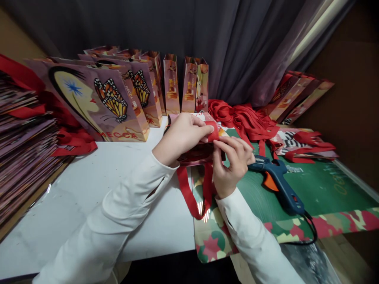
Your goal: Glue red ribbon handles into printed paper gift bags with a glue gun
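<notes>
A printed paper bag (197,157) lies in front of me at the seam between the white table and the green board, its mouth towards me. A red ribbon handle (189,197) hangs from its near side in a loop. My left hand (186,134) is closed, thumb and fingers pressing a red ribbon end (213,132) against the bag's upper panel. My right hand (232,161) pinches at the same ribbon and bag edge, fingers curled. Its exact hold is partly hidden. A blue glue gun (280,181) with an orange trigger lies just right of my right hand.
Several standing paper bags (115,102) line the back. A stack of flat bags (23,150) rises at the left. Red ribbons (242,118) are heaped behind my hands. Flat bags with ribbon (302,144) lie right on the green board (322,189). The glue gun's cord (314,232) hangs at the front edge.
</notes>
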Demonstrator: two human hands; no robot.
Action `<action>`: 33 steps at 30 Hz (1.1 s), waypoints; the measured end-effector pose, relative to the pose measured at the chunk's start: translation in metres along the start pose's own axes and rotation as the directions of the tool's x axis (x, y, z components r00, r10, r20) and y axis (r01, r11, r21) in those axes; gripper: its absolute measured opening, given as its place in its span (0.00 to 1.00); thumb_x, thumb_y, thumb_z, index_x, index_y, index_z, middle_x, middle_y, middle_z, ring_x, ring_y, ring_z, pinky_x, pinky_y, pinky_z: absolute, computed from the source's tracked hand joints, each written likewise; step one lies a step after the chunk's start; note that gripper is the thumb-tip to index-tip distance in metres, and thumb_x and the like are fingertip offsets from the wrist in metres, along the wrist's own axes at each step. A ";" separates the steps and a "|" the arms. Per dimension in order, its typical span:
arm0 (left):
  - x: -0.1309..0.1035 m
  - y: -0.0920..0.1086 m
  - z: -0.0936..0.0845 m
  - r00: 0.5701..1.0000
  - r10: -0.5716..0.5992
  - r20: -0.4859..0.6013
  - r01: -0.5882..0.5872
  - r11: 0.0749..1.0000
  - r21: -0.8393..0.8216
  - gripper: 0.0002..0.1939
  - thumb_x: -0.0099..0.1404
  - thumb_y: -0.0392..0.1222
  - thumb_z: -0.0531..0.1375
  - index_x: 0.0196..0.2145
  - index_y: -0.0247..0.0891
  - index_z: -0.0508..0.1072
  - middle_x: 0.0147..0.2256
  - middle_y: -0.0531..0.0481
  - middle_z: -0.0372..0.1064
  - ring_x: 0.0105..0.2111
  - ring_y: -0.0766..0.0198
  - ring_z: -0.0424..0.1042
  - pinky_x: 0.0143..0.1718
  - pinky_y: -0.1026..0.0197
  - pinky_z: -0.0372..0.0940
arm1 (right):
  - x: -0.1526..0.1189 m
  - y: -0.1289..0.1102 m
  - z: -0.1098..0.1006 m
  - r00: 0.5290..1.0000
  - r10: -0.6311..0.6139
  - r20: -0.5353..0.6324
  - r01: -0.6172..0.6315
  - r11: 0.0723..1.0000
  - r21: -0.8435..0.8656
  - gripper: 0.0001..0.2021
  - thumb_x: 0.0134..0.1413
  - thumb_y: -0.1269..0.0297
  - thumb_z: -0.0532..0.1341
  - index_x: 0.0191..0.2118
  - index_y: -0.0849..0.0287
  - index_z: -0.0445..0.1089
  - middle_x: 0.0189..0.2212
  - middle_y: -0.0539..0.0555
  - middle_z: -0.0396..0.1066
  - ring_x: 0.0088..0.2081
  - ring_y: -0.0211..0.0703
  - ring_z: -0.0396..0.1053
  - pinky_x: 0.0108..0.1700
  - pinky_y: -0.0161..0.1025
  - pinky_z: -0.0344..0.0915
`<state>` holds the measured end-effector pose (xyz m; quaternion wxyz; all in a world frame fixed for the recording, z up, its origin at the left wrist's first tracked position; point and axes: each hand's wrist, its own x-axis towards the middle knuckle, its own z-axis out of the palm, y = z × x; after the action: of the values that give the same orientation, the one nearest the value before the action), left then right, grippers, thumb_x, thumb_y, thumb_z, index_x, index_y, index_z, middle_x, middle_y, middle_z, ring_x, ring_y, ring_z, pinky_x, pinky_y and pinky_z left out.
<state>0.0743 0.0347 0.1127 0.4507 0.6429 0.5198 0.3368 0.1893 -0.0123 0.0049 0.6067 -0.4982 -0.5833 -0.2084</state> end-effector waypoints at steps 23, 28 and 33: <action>-0.002 0.001 0.000 0.999 0.034 -0.009 -0.034 0.999 -0.034 0.12 0.60 0.31 0.61 0.19 0.32 0.72 0.18 0.54 0.67 0.20 0.72 0.64 0.24 0.68 0.57 | -0.002 -0.004 0.002 1.000 0.017 0.018 -0.018 0.998 0.062 0.08 0.57 0.72 0.62 0.39 0.51 0.75 0.43 0.51 0.75 0.52 0.47 0.65 0.55 0.51 0.62; -0.003 0.001 0.002 1.000 0.012 -0.008 -0.012 0.999 -0.051 0.11 0.60 0.32 0.61 0.19 0.33 0.72 0.18 0.53 0.68 0.20 0.71 0.64 0.24 0.67 0.56 | -0.002 -0.006 0.003 0.997 0.064 -0.038 -0.061 0.995 0.083 0.10 0.58 0.73 0.60 0.40 0.51 0.76 0.42 0.51 0.75 0.51 0.47 0.67 0.55 0.52 0.63; -0.004 0.003 0.003 1.000 -0.008 -0.008 0.008 1.000 -0.020 0.12 0.60 0.32 0.60 0.19 0.33 0.72 0.18 0.53 0.67 0.19 0.71 0.62 0.23 0.66 0.54 | -0.002 -0.007 0.004 0.997 0.074 -0.013 -0.073 0.994 0.076 0.09 0.58 0.72 0.61 0.39 0.51 0.76 0.42 0.52 0.75 0.51 0.48 0.66 0.55 0.52 0.63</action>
<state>0.0769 0.0297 0.1143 0.4564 0.6350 0.5207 0.3425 0.1810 -0.0130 0.0046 0.6370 -0.4945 -0.5671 -0.1677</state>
